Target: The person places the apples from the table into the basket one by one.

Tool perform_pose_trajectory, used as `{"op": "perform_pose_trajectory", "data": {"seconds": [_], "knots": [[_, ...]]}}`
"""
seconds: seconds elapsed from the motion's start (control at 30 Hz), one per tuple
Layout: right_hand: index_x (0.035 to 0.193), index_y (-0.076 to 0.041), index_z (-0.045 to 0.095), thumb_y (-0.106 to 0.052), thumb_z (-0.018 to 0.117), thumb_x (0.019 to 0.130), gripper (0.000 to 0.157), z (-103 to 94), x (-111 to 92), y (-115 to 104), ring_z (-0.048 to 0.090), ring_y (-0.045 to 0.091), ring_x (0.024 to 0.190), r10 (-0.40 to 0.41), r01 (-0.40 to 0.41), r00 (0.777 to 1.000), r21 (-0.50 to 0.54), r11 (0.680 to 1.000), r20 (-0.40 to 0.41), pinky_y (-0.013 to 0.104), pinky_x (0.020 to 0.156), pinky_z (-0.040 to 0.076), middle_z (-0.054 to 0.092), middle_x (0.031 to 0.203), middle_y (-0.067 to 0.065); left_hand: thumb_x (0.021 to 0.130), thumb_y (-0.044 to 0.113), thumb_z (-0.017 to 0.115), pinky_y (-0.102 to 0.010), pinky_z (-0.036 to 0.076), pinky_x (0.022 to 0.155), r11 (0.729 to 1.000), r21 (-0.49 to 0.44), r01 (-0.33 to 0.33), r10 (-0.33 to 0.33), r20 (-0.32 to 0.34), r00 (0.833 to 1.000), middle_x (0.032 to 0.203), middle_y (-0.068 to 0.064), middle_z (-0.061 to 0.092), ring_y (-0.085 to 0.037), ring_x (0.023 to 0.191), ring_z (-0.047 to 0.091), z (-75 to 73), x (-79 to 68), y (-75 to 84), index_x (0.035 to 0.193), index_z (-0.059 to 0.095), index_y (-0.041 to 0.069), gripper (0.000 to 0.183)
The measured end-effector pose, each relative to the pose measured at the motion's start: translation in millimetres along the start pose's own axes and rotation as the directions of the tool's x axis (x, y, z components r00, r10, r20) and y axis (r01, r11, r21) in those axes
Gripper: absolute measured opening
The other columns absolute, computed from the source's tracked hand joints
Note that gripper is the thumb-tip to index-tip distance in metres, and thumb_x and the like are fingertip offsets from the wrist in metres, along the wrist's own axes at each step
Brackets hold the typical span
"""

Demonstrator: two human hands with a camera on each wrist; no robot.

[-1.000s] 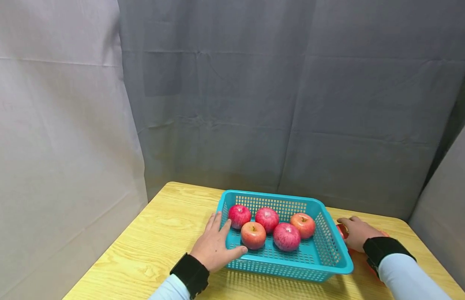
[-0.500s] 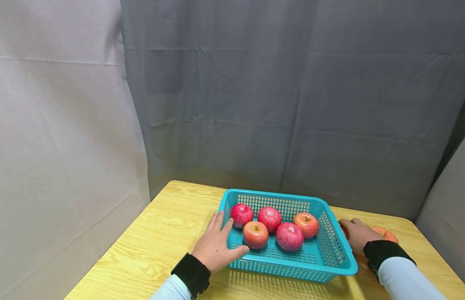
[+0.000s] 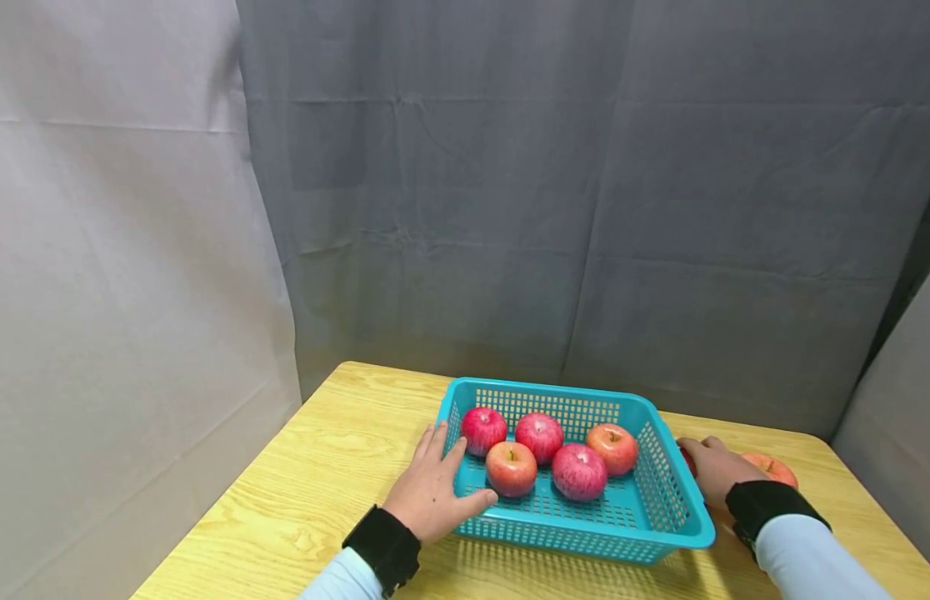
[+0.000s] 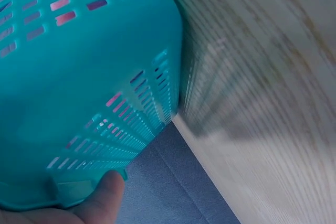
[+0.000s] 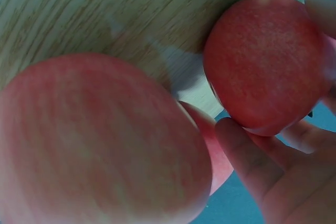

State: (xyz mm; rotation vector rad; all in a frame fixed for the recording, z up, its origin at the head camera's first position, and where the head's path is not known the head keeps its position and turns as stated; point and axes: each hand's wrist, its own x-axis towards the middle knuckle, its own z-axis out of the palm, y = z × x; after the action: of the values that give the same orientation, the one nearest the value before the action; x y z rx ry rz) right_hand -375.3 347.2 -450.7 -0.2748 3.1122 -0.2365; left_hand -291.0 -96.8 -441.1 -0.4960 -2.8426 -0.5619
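Note:
A turquoise plastic basket [image 3: 570, 537] holding several apples [image 3: 512, 469] stands on the table. My left hand [image 3: 427, 504] lies spread at its left front corner, fingers along the left rim and thumb on the near rim. The left wrist view shows one fingertip [image 4: 111, 179] at the rim. Just right of the basket, my right hand [image 3: 720, 473] grips a red apple [image 5: 265, 64], which it mostly covers in the head view. Beside that hand sits a paler apple [image 3: 771, 470]. In the right wrist view, a large apple [image 5: 100, 140] partly hides a third one [image 5: 219, 153].
The wooden table [image 3: 285, 500] has its back edge near a grey curtain [image 3: 450, 208]. Pale cloth panels hang on the left [image 3: 112, 292] and the right. The basket's right wall [image 3: 671, 483] stands close to my right fingers.
My right hand has shifted slightly towards the basket, covering more of the red apple. The paler apple by the wrist shows more. My left hand stays at the basket's corner.

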Motion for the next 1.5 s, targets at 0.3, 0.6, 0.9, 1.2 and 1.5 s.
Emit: {"op": "perform_pose_trajectory", "data": {"seconds": [0.3,0.6,0.9,1.2,1.5], "knots": [[0.130,-0.001,0.050,-0.042,0.070,0.082,0.066,-5.9,-5.8,1.7,0.055,0.035,0.085,-0.007,0.007,1.000,0.001,1.000,0.020,0.060,0.073,0.050,0.054,0.103,0.023,0.079,0.075,0.047,-0.053,0.044,0.095,1.000,-0.010,0.003,-0.003,0.002,1.000,0.152,-0.015,0.022,-0.034,0.137,0.012,-0.3,0.5,1.4,0.144,0.039,0.011,0.092],[0.129,0.000,0.051,-0.049,0.071,0.078,0.073,-13.9,-12.9,-1.9,0.055,0.036,0.089,-0.020,0.021,0.999,-0.004,1.000,0.043,0.063,0.077,0.048,0.056,0.102,0.021,0.078,0.077,0.044,-0.054,0.045,0.094,1.000,-0.015,0.003,-0.003,-0.003,1.000,0.152,-0.016,0.022,-0.035,0.136,0.012,1.3,-0.2,-0.8,0.143,0.041,0.010,0.094],[0.131,0.000,0.048,-0.025,0.078,0.076,0.068,-36.7,-22.6,-12.6,0.054,0.036,0.083,-0.061,0.060,0.998,-0.025,0.998,-0.017,0.062,0.073,0.051,0.053,0.107,0.027,0.078,0.079,0.042,-0.053,0.045,0.095,1.000,-0.013,0.006,-0.006,-0.005,1.000,0.152,-0.015,0.022,-0.034,0.137,0.011,1.3,-0.1,-1.2,0.143,0.042,0.011,0.094],[0.132,-0.004,0.048,-0.029,0.079,0.074,0.069,-61.9,-39.2,-24.4,0.052,0.030,0.077,-0.046,0.044,0.998,-0.079,0.996,-0.030,0.054,0.065,0.053,0.053,0.105,0.020,0.077,0.080,0.041,-0.053,0.045,0.094,1.000,-0.019,0.007,-0.007,0.008,1.000,0.152,-0.015,0.022,-0.035,0.137,0.011,1.3,-0.7,0.6,0.142,0.042,0.010,0.096],[0.129,-0.007,0.051,-0.032,0.081,0.072,0.069,-91.1,-56.9,-31.6,0.052,0.030,0.077,-0.073,0.069,0.993,-0.049,0.996,-0.089,0.049,0.059,0.054,0.054,0.104,0.018,0.079,0.075,0.046,-0.055,0.044,0.095,0.999,-0.032,-0.004,0.004,-0.012,1.000,0.151,-0.017,0.022,-0.037,0.136,0.012,0.0,-0.3,1.4,0.142,0.042,0.008,0.092]]}}
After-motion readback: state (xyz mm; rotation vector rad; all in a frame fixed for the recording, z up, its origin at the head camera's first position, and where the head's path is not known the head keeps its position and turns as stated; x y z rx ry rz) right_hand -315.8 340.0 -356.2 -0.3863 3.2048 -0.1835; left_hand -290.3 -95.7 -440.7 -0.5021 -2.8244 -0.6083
